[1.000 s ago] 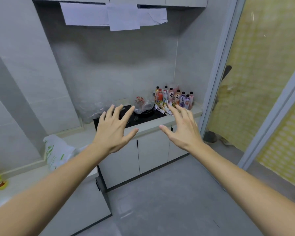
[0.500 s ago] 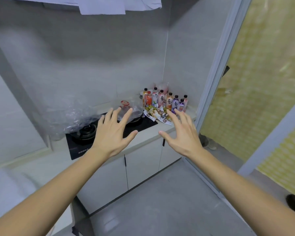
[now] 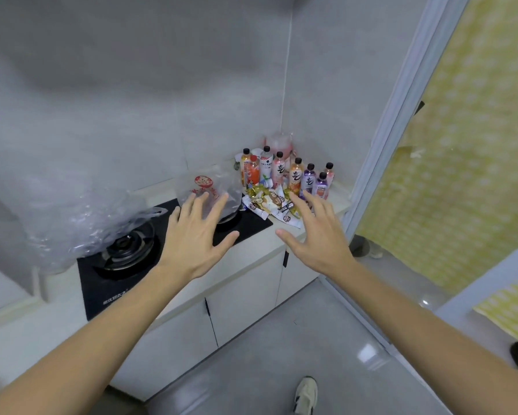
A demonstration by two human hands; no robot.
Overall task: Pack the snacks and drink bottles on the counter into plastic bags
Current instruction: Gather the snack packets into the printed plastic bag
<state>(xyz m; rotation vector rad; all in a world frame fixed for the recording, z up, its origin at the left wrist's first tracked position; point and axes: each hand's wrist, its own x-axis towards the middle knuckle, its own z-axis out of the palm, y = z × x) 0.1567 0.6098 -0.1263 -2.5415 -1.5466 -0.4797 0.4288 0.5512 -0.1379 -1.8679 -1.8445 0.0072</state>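
Several drink bottles (image 3: 295,175) with orange, pink and purple labels stand upright in the counter's far right corner. A heap of snack packets (image 3: 269,203) lies just in front of them. A clear plastic bag with a red print (image 3: 205,187) stands on the right burner, and a bigger crumpled clear bag (image 3: 81,226) covers the left burner. My left hand (image 3: 196,238) hovers open in front of the printed bag. My right hand (image 3: 314,238) is spread open just short of the snack packets. Neither hand holds anything.
A black two-burner gas hob (image 3: 126,265) is set into the pale counter (image 3: 251,256) above white cabinet doors (image 3: 242,307). A sliding door frame (image 3: 380,163) rises on the right. My shoe (image 3: 305,393) is on the grey floor.
I have come closer to the counter and the view has tilted down. Both open hands now sit nearer the bags and snacks. Nothing was picked up.
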